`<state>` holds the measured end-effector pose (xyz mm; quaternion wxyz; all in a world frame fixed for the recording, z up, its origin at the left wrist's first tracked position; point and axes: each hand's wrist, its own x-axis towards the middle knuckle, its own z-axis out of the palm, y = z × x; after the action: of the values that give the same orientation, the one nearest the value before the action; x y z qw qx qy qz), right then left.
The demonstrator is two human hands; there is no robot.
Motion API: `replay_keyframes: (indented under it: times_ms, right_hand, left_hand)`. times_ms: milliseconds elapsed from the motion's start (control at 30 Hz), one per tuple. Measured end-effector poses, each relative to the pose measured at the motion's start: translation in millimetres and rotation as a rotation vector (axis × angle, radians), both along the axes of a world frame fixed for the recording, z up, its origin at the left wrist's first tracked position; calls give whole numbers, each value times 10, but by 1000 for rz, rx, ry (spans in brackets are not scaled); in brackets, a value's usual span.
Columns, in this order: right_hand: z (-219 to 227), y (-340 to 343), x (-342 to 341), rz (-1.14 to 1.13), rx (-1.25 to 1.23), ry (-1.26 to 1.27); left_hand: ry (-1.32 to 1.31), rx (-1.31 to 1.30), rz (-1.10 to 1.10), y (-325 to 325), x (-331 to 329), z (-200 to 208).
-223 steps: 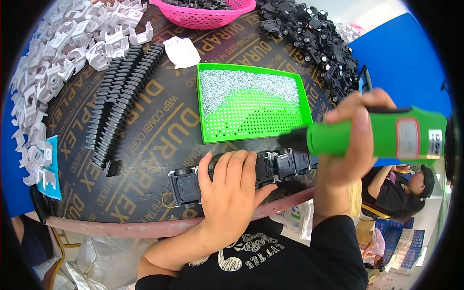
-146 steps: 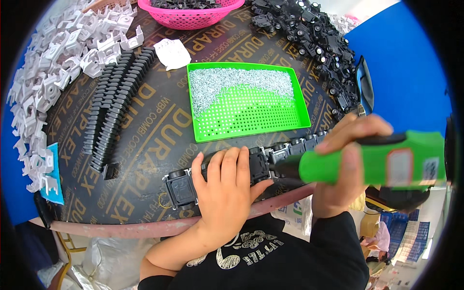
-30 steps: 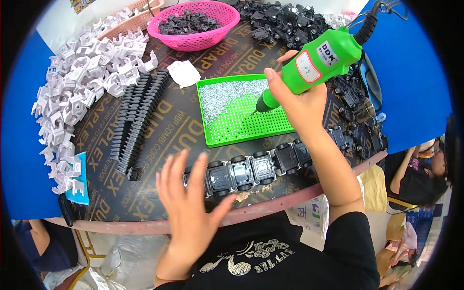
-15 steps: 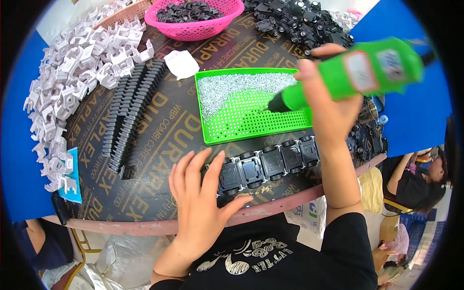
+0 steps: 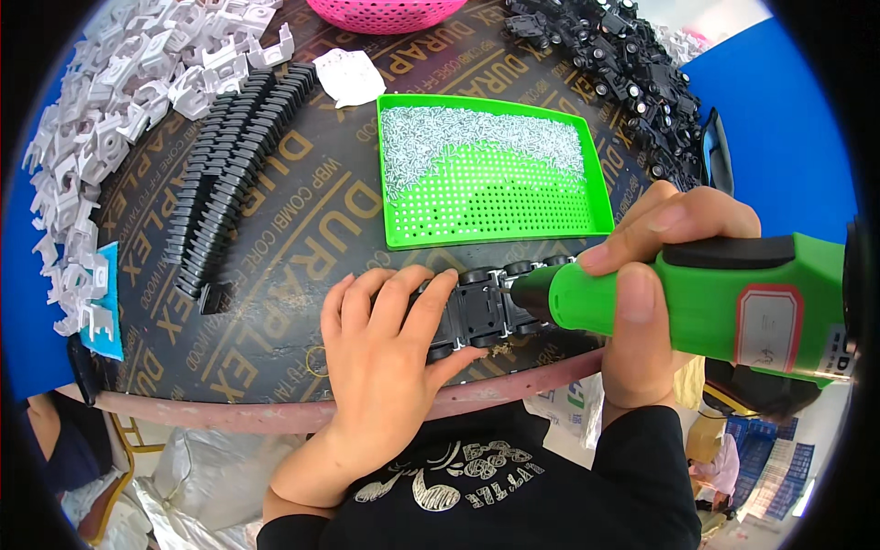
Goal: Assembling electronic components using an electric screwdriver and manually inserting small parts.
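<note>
A green electric screwdriver (image 5: 706,298) lies across my right hand (image 5: 655,293), which is wrapped round its body. Its black nose points left and hangs over a row of black toy car chassis (image 5: 480,307), hiding part of it. The row, with small wheels along both sides, lies near the table's front edge. My left hand (image 5: 380,344) grips the left end of this row, fingers over the far side and thumb along the near side. Beyond the row, a green perforated tray (image 5: 500,240) holds many small silvery screws (image 5: 477,128).
White plastic parts (image 5: 137,92) are heaped at the left. Beside them run stacked rows of black parts (image 5: 238,174). A white scrap of paper (image 5: 350,77) and a pink basket (image 5: 385,16) are at the back. Black wheeled pieces (image 5: 632,87) pile up at the far right.
The screwdriver has come down from above the tray to the row of chassis, nose leftward. My left hand has closed in on the row's end. The view has shifted nearer.
</note>
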<state>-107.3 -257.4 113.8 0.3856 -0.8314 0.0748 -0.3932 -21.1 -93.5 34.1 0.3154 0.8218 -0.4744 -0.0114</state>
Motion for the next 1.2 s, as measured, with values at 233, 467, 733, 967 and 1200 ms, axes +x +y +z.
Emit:
replay_keyframes:
  times_ms: [233, 467, 733, 967, 1200]
  right_hand:
    - [-37, -212, 215, 479, -263, 23]
    - [-152, -21, 102, 200, 2, 73]
    - [3, -55, 215, -146, 20, -193]
    - [-424, -387, 565, -189, -67, -194]
    - [-421, -358, 599, -157, -63, -183]
  left_hand:
    - [-14, -10, 7, 4, 19, 1]
    - [14, -43, 3, 9, -12, -18]
    - [40, -50, -3, 21, -13, 1]
    - [14, -95, -23, 4, 18, -42]
    - [6, -84, -12, 19, 11, -44]
